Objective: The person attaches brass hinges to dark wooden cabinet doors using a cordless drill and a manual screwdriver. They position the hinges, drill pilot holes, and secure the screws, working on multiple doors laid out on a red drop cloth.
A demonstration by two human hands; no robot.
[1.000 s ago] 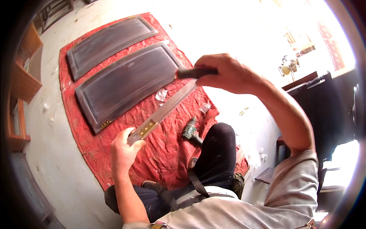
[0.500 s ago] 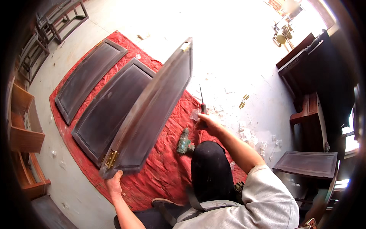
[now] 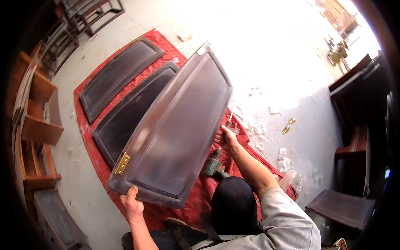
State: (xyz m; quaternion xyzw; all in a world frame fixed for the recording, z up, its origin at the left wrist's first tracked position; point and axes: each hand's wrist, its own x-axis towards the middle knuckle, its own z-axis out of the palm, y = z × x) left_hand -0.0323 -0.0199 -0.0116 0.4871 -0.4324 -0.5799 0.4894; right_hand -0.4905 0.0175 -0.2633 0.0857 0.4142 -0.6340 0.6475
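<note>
A dark wooden cabinet door [image 3: 177, 125] is tilted up in front of me, its framed face toward me. My left hand [image 3: 132, 203] grips its near left corner, thumb on top and fingers hidden beneath. A brass hinge [image 3: 121, 163] is fixed on the door's left edge near that hand; another brass fitting [image 3: 201, 50] shows at the far end. My right hand [image 3: 229, 139] is closed round a screwdriver [image 3: 230, 117], its shaft pointing away, right beside the door's right edge. Whether this hand also touches the door is hard to tell. A green cordless drill [image 3: 214, 166] lies below the right hand.
Two more dark doors, a far one [image 3: 121, 77] and a nearer one [image 3: 133, 110], lie on a red cloth [image 3: 89, 139]. Loose brass hinges [image 3: 288, 126] and plastic bags [image 3: 285, 162] are on the floor at right. Wooden furniture [image 3: 39, 121] stands at left, a dark panel [image 3: 339, 208] at right.
The door has tipped so that its face turns more upward toward me. My right hand with the screwdriver has come in to the door's right edge. The view has shifted.
</note>
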